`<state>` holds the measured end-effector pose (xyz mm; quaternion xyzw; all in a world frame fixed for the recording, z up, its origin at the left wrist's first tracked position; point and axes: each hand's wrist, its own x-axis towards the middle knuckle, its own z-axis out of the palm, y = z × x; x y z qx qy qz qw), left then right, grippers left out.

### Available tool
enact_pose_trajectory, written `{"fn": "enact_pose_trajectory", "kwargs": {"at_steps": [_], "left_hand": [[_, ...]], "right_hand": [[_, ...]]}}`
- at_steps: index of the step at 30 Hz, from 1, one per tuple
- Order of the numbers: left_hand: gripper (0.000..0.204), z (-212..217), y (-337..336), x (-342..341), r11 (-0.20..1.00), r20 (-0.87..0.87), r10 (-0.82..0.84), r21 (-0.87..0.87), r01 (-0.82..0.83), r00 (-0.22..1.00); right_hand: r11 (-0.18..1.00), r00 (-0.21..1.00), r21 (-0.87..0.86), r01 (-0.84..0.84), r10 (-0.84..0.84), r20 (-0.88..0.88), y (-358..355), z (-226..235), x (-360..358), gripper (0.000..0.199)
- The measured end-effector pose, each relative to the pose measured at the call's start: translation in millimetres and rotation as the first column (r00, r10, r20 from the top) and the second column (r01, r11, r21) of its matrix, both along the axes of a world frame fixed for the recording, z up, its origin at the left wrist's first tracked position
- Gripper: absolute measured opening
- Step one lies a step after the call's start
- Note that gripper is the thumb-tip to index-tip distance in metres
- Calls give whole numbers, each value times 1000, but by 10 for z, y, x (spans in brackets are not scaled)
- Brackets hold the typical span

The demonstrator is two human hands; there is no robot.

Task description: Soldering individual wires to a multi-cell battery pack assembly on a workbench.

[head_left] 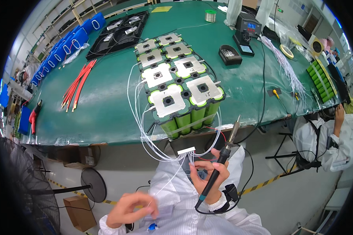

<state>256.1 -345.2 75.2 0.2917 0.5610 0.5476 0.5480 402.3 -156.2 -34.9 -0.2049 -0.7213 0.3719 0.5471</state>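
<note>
Strips point(83, 82): red, fanned across the green table point(110, 113).
Left hand point(131, 207): curled, blurred, white wire point(169, 179) running up to it; can't tell whether it grips!
Battery pack point(177, 84): sitting at table's near edge.
Connector point(186, 150): white, wires trailing.
Right hand point(201, 181): grasping a soldering iron point(219, 162), tip up!

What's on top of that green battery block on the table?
Eight pale, squarish plates, each with a dark patch, lie on the green battery block. Green rims peek out around some. What the plates cover underneath can't be seen.
</note>
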Motion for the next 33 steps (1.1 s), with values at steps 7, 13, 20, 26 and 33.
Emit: {"fn": "enact_pose_trajectory", "kwargs": {"at_steps": [7, 13, 20, 26, 33], "left_hand": [[33, 512, -105, -369, 713, 78, -246, 690, 126, 966], [38, 642, 349, -529, 570, 304, -15, 786, -241, 953], [25, 570, 1136, -1355, 654, -185, 487, 725, -216, 854], [25, 790, 1634, -1715, 754, 41, 520, 447, -481, 853], [27, 651, 2044, -2159, 836, 193, 418, 299, -459, 888]], "right_hand": [[1000, 999, -10, -29, 28, -37, 11, 4, -56, 65], [997, 998, -45, -63, 62, -21, -26, 48, -60, 68], [991, 990, -77, -108, 114, 86, 170, 173, 84, 73], [940, 944, 243, 239, -284, 170, 869, 830, 298, 40], [937, 961, 215, 275, -258, -104, 1671, 1890, -85, 29]]}}
